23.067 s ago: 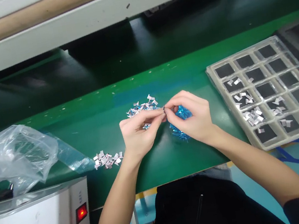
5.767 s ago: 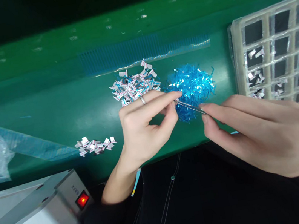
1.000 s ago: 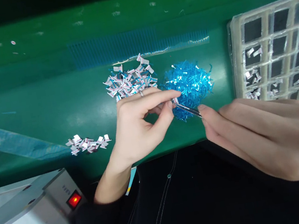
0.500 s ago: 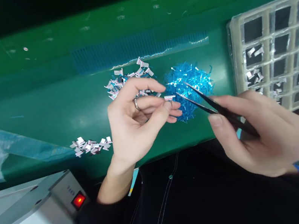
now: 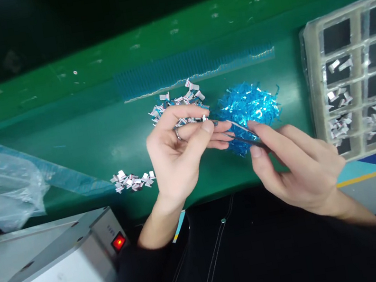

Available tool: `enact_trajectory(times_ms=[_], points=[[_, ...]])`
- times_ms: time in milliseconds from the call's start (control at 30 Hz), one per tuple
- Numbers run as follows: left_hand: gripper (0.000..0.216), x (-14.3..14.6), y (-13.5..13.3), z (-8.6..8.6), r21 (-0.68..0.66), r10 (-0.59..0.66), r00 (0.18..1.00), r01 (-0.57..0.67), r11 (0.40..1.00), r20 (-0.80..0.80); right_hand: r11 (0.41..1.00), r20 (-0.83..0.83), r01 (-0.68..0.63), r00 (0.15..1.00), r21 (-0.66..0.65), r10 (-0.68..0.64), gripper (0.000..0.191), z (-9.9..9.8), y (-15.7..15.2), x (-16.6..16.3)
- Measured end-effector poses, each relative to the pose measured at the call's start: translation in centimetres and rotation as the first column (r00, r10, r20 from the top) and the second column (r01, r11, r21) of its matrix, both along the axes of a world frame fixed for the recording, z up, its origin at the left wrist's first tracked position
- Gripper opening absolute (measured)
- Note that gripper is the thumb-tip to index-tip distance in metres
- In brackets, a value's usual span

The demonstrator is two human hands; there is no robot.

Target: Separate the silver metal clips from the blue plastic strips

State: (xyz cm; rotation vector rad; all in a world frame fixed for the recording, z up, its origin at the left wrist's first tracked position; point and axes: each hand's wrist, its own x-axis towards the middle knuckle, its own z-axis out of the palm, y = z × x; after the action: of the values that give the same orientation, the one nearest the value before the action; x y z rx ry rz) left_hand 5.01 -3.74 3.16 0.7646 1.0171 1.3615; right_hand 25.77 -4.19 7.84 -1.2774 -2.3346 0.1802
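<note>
Between the hands, tweezers (image 5: 241,136) gripped by the right hand (image 5: 295,166) meet a small silver piece (image 5: 204,119) pinched by the left hand (image 5: 179,154); blue scraps (image 5: 250,104) lie just beyond.

On the bench (image 5: 81,130), the heap of film shreds (image 5: 254,103) is the landmark. Just left of it lies a pile of tabs (image 5: 181,101). Farther left, nearer the front edge, lies a smaller cluster of tabs (image 5: 132,181). Behind it lies a ribbed strip (image 5: 193,65). Right of it, apart, sits the compartment tray (image 5: 314,91), with tabs in several cells. Far left lies a plastic bag (image 5: 0,182), with a machine box (image 5: 44,275) before that. Before the heap, the left hand (image 5: 179,152) pinches a small part (image 5: 206,118), and the right hand (image 5: 300,165) holds tweezers (image 5: 241,138) over the heap's front-left edge.
</note>
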Motion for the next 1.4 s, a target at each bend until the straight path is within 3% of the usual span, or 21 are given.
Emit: enact_trajectory(times_ms=[100, 267, 533, 700, 833, 933, 1167, 1400], points=[[0.009, 0.0, -0.1, 0.2, -0.016, 0.005, 1.000, -0.005, 1.000, -0.015, 0.998, 0.006, -0.011, 1.000, 0.068, 0.010, 0.022, -0.1, 0.3, -0.2], [0.023, 0.2, -0.6, 0.0, -0.112, 0.033, 0.970, -0.062, 0.992, -0.242, 0.999, 0.034, -0.040, 0.999, 0.023, 0.039, 0.024, 0.3, 0.0, 0.0], [0.030, 0.6, -0.7, 0.0, -0.138, 0.013, 0.983, -0.039, 0.990, -0.185, 0.999, 0.104, -0.018, 0.994, 0.034, 0.015, 0.027, 0.7, -0.3, -0.3], [0.021, 0.8, -0.9, 0.5, -0.099, 0.063, 0.987, -0.078, 0.992, -0.148, 1.000, 0.096, -0.002, 0.995, 0.024, 0.000, 0.026, 0.7, -0.2, -0.3], [0.028, 0.9, -1.1, 0.2, -0.205, 0.000, 0.983, -0.038, 0.978, -0.185, 1.000, 0.112, -0.015, 0.994, 0.023, 0.012, 0.026, 0.8, -0.2, -0.4], [0.033, 0.9, -1.2, 0.1, -0.209, -0.007, 0.988, -0.026, 0.978, -0.156, 1.000, 0.152, -0.015, 0.988, 0.004, 0.014, 0.025, 0.8, -0.3, -0.5], [0.026, 0.9, -1.4, 0.7, -0.222, 0.024, 0.998, -0.037, 0.974, -0.059, 1.000, 0.192, -0.007, 0.981, 0.005, 0.006, 0.022, 0.4, -0.5, -0.4], [0.022, 0.9, -1.3, 0.3, -0.186, 0.022, 0.998, -0.032, 0.982, -0.057, 1.000, 0.197, -0.004, 0.980, 0.013, 0.002, 0.022, 0.2, -0.5, -0.5]])
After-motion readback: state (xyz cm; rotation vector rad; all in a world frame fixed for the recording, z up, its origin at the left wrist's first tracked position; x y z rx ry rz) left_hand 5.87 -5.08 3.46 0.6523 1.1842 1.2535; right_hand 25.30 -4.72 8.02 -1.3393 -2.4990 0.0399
